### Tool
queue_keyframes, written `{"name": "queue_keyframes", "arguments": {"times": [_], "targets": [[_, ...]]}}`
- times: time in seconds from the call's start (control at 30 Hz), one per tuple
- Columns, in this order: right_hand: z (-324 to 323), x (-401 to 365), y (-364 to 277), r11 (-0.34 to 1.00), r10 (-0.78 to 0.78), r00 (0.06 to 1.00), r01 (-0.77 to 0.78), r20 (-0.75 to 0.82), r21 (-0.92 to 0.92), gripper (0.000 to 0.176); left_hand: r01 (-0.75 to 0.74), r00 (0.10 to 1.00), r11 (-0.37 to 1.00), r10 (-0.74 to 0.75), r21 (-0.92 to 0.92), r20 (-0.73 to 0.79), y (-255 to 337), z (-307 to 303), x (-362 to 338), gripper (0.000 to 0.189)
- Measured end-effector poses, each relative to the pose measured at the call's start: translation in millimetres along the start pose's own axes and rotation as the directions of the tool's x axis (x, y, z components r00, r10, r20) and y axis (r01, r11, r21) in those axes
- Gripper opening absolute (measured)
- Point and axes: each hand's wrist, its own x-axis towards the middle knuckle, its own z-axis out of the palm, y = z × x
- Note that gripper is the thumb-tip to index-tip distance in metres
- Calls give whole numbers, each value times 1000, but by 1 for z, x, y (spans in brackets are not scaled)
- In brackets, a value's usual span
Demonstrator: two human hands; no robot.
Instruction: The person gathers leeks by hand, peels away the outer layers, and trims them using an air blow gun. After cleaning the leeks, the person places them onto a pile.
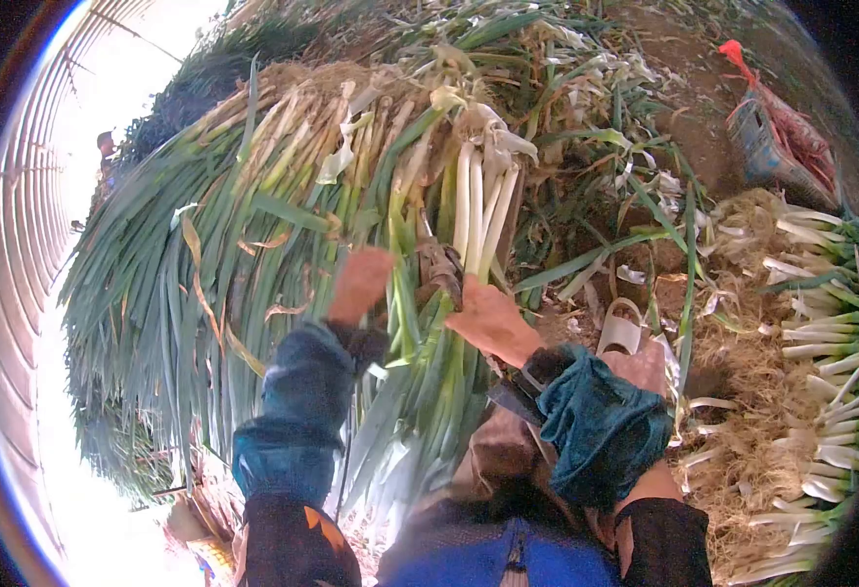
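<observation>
- Setting: ground (689, 117) of bare soil, strewn with leaf scraps and dry husk; curved, ribbed tunnel wall along the left.
- Bunch of green onions (476, 210): held up in front of the person, just in front of the large heap (204, 225). White shanks point up and away, green leaves hang down toward the body. The long axis runs near-vertical in view, tilted slightly right at the top.
- Right hand (488, 318): back toward the camera, closed around the bunch where white turns to green. It is the nearer hand to the shanks, which lie directly above it.
- Left hand (361, 282): just left of the bunch, lower on the leaf side, pressed in among the green leaves. Fingers are hidden by foliage, so I cannot tell whether it grips or only rests.
- The two hands are close but apart, with the stalks between them.
- A brown, ragged mass sits just above the right hand; I cannot identify it.
- Trimmed stalks (826, 333): stacked crosswise along the right edge of the ground, well apart from both hands.
- Red-and-blue object (772, 132): far right corner, on the soil.
</observation>
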Motion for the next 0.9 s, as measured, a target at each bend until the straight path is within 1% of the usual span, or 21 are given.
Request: {"name": "queue_keyframes", "arguments": {"times": [0.03,0.07,0.13,0.17,0.2,0.3,0.37,0.43,0.47,0.5,0.53,0.6,0.63,0.7,0.73,0.77,0.8,0.83,0.87,0.9], "targets": [[-3,-2,-1,1000,26,1000,-26,2,6,34,-9,996,995,18,98,-92,-19,8,13,34],[-4,-3,-2,999,45,999,-45,12,-10,34,225,968,965,-238,137,84,-14,-5,30,40],[-7,-2,-6,996,78,997,-77,28,-45,36,53,999,997,-53,-50,-5,-39,18,38,45],[-8,-2,-7,997,71,997,-70,23,-40,36,-46,998,990,38,-136,-59,-40,20,42,47],[-7,-3,-8,997,67,998,-66,18,-32,36,-188,982,961,177,-205,-69,-40,23,46,50],[-5,-4,-8,998,12,1000,-13,-29,-56,36,-232,962,901,158,-366,-222,-44,17,45,45],[-4,-6,-7,997,-16,999,13,-41,-79,37,-191,980,913,160,-361,-115,-76,-7,56,31],[-7,-8,-9,995,-21,999,18,-26,-93,37,-230,972,889,188,-397,-142,-64,-64,59,24],[-7,-8,-7,995,-22,999,19,-35,-97,37,-29,999,896,7,-443,-53,-29,-107,63,24],[-6,-6,-4,995,-24,999,20,-43,-97,38,101,995,855,-95,-509,37,-24,-138,68,25],[-3,-5,-2,995,-29,998,24,-50,-95,38,232,973,797,-194,-558,127,-20,-169,74,26],[3,-4,0,993,-60,997,54,-57,-105,39,287,957,804,-261,-520,125,-9,-237,91,32],[3,-4,4,991,-71,995,63,-65,-117,40,247,963,911,-269,-332,-23,-16,-265,101,31],[2,-9,6,981,-112,992,100,-65,-167,43,302,922,897,-361,-324,-141,-6,-309,113,32],[3,-10,8,978,-125,989,110,-75,-179,43,276,930,961,-263,13,-256,-11,-326,125,34],[3,-9,10,974,-141,986,122,-91,-190,43,247,936,901,-126,357,-329,-20,-338,137,36],[6,-6,17,975,-158,982,140,-99,-171,44,130,940,855,54,501,-337,-39,-324,144,36],[4,-8,17,975,-158,981,136,-116,-176,41,22,919,771,234,636,-316,-65,-292,147,36],[2,-9,15,974,-159,978,133,-133,-181,39,227,963,888,-143,400,-229,-25,-270,140,37],[0,-11,12,974,-159,976,130,-149,-184,37,510,860,828,-499,233,-106,20,-248,132,38]]}}
